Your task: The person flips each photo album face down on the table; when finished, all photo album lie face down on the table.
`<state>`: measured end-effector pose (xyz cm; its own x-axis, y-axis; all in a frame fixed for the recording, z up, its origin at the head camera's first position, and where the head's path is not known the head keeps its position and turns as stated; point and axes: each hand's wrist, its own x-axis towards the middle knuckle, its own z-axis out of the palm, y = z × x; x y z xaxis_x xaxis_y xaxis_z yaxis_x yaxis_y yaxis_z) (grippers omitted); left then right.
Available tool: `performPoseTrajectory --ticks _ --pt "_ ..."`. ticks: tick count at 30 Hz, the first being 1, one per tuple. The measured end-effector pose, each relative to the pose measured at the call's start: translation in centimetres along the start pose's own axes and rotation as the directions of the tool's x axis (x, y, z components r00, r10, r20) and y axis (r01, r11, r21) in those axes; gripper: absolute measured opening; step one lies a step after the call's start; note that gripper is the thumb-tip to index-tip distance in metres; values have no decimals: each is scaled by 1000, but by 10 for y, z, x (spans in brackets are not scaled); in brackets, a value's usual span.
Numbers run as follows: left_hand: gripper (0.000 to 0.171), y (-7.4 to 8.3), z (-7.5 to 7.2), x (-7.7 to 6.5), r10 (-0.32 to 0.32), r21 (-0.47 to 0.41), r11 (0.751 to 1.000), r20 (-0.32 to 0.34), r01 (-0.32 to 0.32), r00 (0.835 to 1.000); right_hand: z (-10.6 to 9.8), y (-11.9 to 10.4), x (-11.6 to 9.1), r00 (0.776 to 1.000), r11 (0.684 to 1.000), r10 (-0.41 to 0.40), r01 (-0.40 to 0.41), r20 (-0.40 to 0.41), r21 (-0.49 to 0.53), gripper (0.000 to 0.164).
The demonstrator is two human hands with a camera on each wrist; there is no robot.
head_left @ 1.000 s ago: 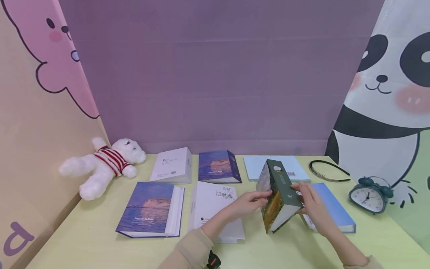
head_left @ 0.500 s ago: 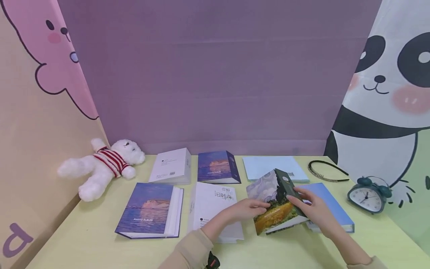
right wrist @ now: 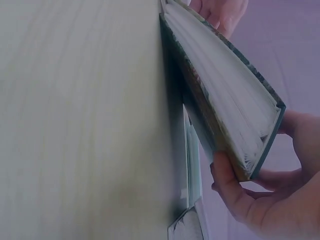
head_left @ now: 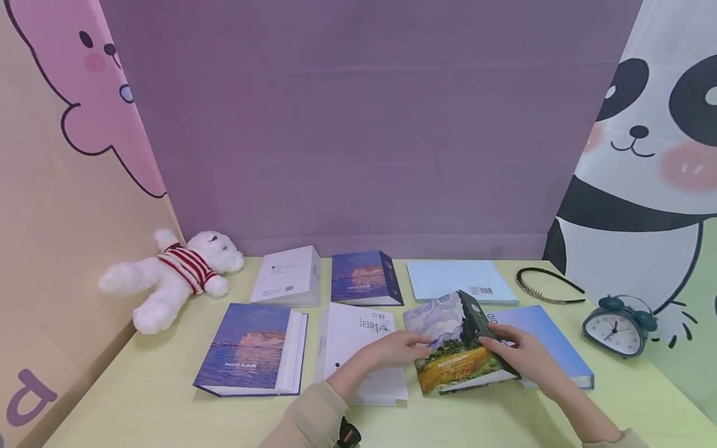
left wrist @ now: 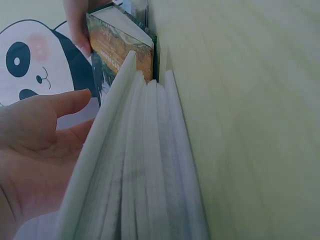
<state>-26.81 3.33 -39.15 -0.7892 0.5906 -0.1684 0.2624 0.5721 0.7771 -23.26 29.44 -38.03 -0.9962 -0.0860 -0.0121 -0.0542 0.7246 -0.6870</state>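
A photo album [head_left: 452, 339] with a painted landscape cover and dark green spine stands tilted at the right middle of the table, its front cover facing up. My right hand [head_left: 526, 356] grips it at the spine; in the right wrist view thumb and fingers lie on opposite covers of the album [right wrist: 222, 90]. At the album's left edge, my left hand [head_left: 396, 350] has its fingers extended by the front cover; whether they touch it I cannot tell. The left wrist view has the left hand [left wrist: 42, 145] with thumb and fingers apart, beside a white album [left wrist: 145, 165].
Under my left forearm lies the white album [head_left: 358, 326]. Blue sunset albums [head_left: 246, 348], a white one [head_left: 284, 277], a pale blue one [head_left: 448, 279] and a blue one [head_left: 551, 342] lie around. A teddy bear [head_left: 185, 267], headband [head_left: 529, 289] and alarm clock [head_left: 613, 326] flank them.
The landscape album has turned from spine-up to front cover up and come down lower. My right hand has stayed at its spine; the left hand has shifted slightly left and down.
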Motion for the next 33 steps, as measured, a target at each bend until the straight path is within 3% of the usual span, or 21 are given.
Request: performPoseTrajectory --ticks 15,24,33 --pt "42 3 -2 -5 8 26 1000 10 -9 1000 3 -3 -1 997 992 -52 59 61 -108 59" --pt "44 3 -4 -4 15 21 1000 5 -15 1000 5 2 0 990 990 -123 127 75 -60 57" --pt "49 -8 -8 3 34 -17 999 -3 -34 999 5 4 6 992 993 -101 106 80 -58 58"
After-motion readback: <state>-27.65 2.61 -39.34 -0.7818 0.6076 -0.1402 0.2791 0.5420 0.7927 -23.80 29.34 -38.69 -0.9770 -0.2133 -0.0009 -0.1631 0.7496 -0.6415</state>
